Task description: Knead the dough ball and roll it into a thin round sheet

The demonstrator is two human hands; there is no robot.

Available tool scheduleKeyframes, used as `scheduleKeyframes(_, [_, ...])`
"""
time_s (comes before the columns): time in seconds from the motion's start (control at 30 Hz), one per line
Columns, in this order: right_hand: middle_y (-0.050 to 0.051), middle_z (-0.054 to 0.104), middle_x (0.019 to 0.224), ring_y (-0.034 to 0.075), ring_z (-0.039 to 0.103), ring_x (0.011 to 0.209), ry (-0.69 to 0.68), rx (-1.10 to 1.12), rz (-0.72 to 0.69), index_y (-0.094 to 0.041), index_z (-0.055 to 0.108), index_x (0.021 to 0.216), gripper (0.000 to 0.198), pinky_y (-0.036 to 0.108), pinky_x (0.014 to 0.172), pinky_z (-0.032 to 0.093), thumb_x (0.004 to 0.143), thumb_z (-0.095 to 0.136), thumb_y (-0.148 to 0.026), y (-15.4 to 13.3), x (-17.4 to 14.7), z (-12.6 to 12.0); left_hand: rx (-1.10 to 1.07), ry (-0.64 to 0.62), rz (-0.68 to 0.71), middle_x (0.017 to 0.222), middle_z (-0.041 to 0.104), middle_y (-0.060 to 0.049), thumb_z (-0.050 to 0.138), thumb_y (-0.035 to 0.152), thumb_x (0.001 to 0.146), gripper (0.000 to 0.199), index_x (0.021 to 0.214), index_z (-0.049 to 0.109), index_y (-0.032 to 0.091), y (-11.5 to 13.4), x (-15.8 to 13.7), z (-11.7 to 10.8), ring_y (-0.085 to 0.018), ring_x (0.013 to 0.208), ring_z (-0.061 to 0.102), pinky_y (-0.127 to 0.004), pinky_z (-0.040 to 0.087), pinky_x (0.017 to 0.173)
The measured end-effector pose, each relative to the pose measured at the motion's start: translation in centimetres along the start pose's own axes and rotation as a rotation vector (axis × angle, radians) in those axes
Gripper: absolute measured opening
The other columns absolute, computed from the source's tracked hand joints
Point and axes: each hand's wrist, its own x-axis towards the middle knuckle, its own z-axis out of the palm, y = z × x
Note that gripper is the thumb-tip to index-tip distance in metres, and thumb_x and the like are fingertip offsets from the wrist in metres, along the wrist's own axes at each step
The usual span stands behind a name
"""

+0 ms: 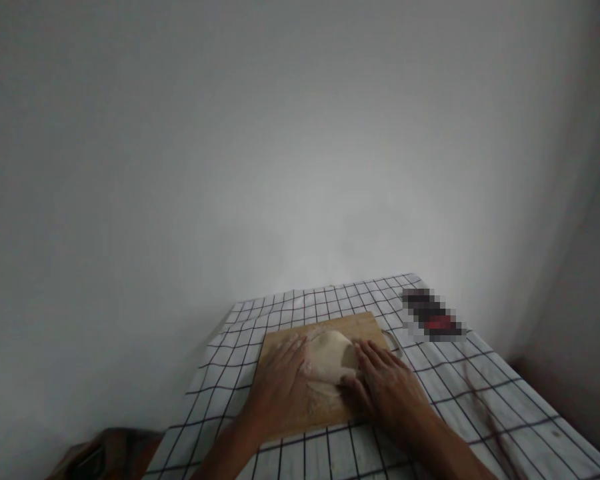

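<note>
A flattened round of pale dough [331, 357] lies on a wooden cutting board [290, 427], with flour traces around it. My left hand [279, 375] rests at the dough's left edge, fingers stretched out and pointing away from me. At the right edge, my right hand [387, 380] has its fingertips against the dough, its fingers extended and the thumb set apart near the front edge. Neither hand is wrapped around anything. Parts of the dough's sides are hidden behind the fingers.
A white tablecloth with dark grid lines [470, 400] covers the table. A blurred-out dark and red item [433, 317] lies at the right back. Beside the board's right edge is a looped handle [394, 341]. A plain wall [300, 167] stands behind; a dark brownish object [110, 453] sits lower left.
</note>
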Motion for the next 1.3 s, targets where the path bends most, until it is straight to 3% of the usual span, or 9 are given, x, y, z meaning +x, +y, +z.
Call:
scheduleKeyframes(0.17, [0.011, 0.066, 0.131, 0.025, 0.058, 0.128, -0.02, 0.058, 0.018, -0.02, 0.064, 0.123, 0.034, 0.044, 0.107, 0.048, 0.103, 0.042, -0.038, 2.0, 3.9, -0.3, 0.039, 0.011, 0.085, 0.145, 0.055, -0.013, 0.036, 0.02, 0.101, 0.04, 0.135, 0.056, 0.02, -2.1, 5.2, 2.1, -0.031, 0.136, 0.05, -0.057, 0.043, 0.111])
scheduleKeyframes(0.27, [0.008, 0.069, 0.124, 0.023, 0.058, 0.127, -0.047, 0.075, -0.026, -0.023, 0.068, 0.109, 0.029, 0.04, 0.106, 0.048, 0.104, 0.039, -0.028, 2.6, 4.7, 0.0, 0.023, -0.001, 0.14, 0.142, 0.059, -0.012, 0.035, 0.018, 0.102, 0.037, 0.13, 0.06, 0.02, -3.5, 8.4, 3.8, -0.029, 0.135, 0.052, -0.054, 0.042, 0.112])
scheduleKeyframes(0.43, [0.007, 0.065, 0.134, 0.027, 0.054, 0.132, -0.06, 0.086, 0.051, -0.024, 0.063, 0.122, 0.031, 0.053, 0.109, 0.042, 0.103, 0.039, -0.028, 1.5, 3.5, 1.1, -0.033, -0.04, 0.168, 0.141, 0.06, -0.007, 0.036, 0.027, 0.104, 0.037, 0.133, 0.059, 0.022, -4.6, 11.4, 5.2, -0.022, 0.136, 0.051, -0.042, 0.04, 0.114])
scheduleKeyframes(0.57, [0.007, 0.061, 0.14, 0.031, 0.052, 0.134, -0.089, 0.076, 0.121, -0.026, 0.06, 0.128, 0.035, 0.063, 0.106, 0.041, 0.104, 0.037, -0.037, 0.2, 2.6, 0.8, -0.061, -0.053, 0.14, 0.147, 0.054, -0.007, 0.037, 0.026, 0.103, 0.041, 0.141, 0.053, 0.021, -4.4, 9.3, 4.2, -0.025, 0.143, 0.041, -0.045, 0.039, 0.116])
scheduleKeyframes(0.7, [0.012, 0.061, 0.14, 0.033, 0.052, 0.134, -0.063, 0.068, 0.096, -0.022, 0.059, 0.132, 0.044, 0.063, 0.109, 0.04, 0.101, 0.042, -0.049, -0.3, 2.0, 0.6, -0.064, -0.056, 0.073, 0.148, 0.053, -0.01, 0.033, 0.021, 0.103, 0.046, 0.146, 0.047, 0.016, -3.8, 5.6, 2.2, -0.027, 0.143, 0.042, -0.048, 0.04, 0.115])
scheduleKeyframes(0.83, [0.017, 0.059, 0.14, 0.034, 0.053, 0.133, -0.01, 0.076, 0.079, -0.016, 0.057, 0.135, 0.056, 0.059, 0.109, 0.043, 0.095, 0.052, -0.055, -0.5, 1.1, 1.0, -0.092, -0.041, 0.004, 0.152, 0.048, -0.005, 0.033, 0.022, 0.103, 0.048, 0.15, 0.042, 0.021, -2.8, 2.5, 0.3, -0.024, 0.145, 0.038, -0.046, 0.04, 0.117])
scheduleKeyframes(1.07, [0.014, 0.059, 0.141, 0.035, 0.056, 0.13, 0.051, 0.061, 0.007, -0.019, 0.059, 0.135, 0.063, 0.054, 0.108, 0.049, 0.083, 0.068, -0.052, -1.1, -1.5, 1.7, -0.061, -0.009, -0.072, 0.164, 0.024, -0.004, 0.036, 0.026, 0.103, 0.063, 0.16, 0.008, 0.025, -0.6, -4.5, -0.6, -0.026, 0.151, 0.021, -0.047, 0.044, 0.115])
scheduleKeyframes(1.17, [0.014, 0.059, 0.141, 0.035, 0.057, 0.129, 0.068, 0.055, 0.015, -0.016, 0.058, 0.137, 0.062, 0.052, 0.106, 0.051, 0.085, 0.066, -0.05, -1.1, -1.5, 1.7, -0.066, -0.001, -0.059, 0.164, 0.024, -0.005, 0.036, 0.025, 0.104, 0.064, 0.16, 0.007, 0.026, -1.0, -4.7, -0.2, -0.026, 0.151, 0.023, -0.049, 0.044, 0.114])
scheduleKeyframes(1.3, [0.013, 0.06, 0.14, 0.031, 0.058, 0.129, 0.051, 0.061, 0.06, -0.017, 0.056, 0.138, 0.056, 0.049, 0.107, 0.051, 0.092, 0.059, -0.049, -1.0, -0.7, 1.1, -0.043, -0.023, 0.009, 0.16, 0.034, -0.007, 0.035, 0.028, 0.104, 0.055, 0.158, 0.025, 0.023, -2.4, 0.0, 0.7, -0.028, 0.149, 0.028, -0.051, 0.041, 0.116])
